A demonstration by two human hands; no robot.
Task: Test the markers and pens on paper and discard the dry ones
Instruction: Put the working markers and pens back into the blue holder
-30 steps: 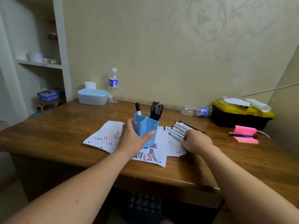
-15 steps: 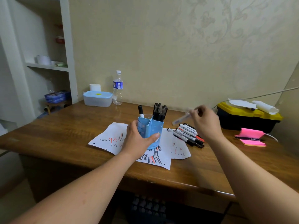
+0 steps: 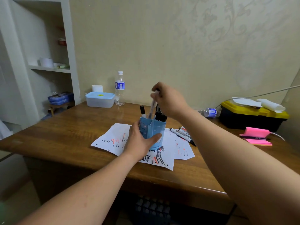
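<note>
Paper sheets (image 3: pixel 112 140) near the worktop's (image 3: pixel 65 135) front edge carry many black and red strokes, so testing looks well along. Loose markers (image 3: pixel 185 135) lie beside the blue holder (image 3: pixel 153 130), probably unsorted. Left hand (image 3: pixel 139 142) grips the holder. Right hand (image 3: pixel 168 99) pinches a white marker (image 3: pixel 152 108) directly above, its lower end at the holder's back rim.

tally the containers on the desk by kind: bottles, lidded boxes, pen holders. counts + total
Bottles: 2, upright bottle, lying bottle
Lidded boxes: 2, blue-lidded box, yellow-lidded toolbox
Pen holders: 1, blue pen holder, gripped by left hand
Total: 5
</note>
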